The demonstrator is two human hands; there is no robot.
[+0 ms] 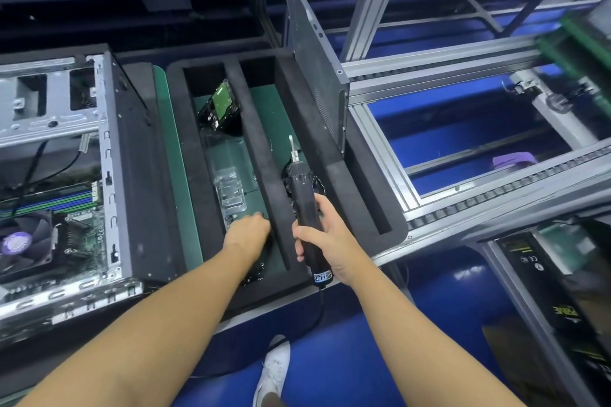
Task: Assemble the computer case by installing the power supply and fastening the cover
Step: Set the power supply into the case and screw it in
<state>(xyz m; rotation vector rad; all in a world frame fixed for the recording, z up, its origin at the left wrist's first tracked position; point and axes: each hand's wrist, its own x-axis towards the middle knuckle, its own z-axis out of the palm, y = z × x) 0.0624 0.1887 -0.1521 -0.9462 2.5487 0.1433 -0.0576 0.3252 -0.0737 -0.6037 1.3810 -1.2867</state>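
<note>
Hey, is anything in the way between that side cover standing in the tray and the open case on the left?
Yes: the right hand holding the screwdriver and the left hand in the tray lie between the cover and the case.

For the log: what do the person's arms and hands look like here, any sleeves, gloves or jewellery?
The left forearm and right forearm are bare to the frame edge, no sleeves in view. The left hand and right hand wear no gloves. No watch or band shows on either wrist, and no ring on the visible fingers.
</note>
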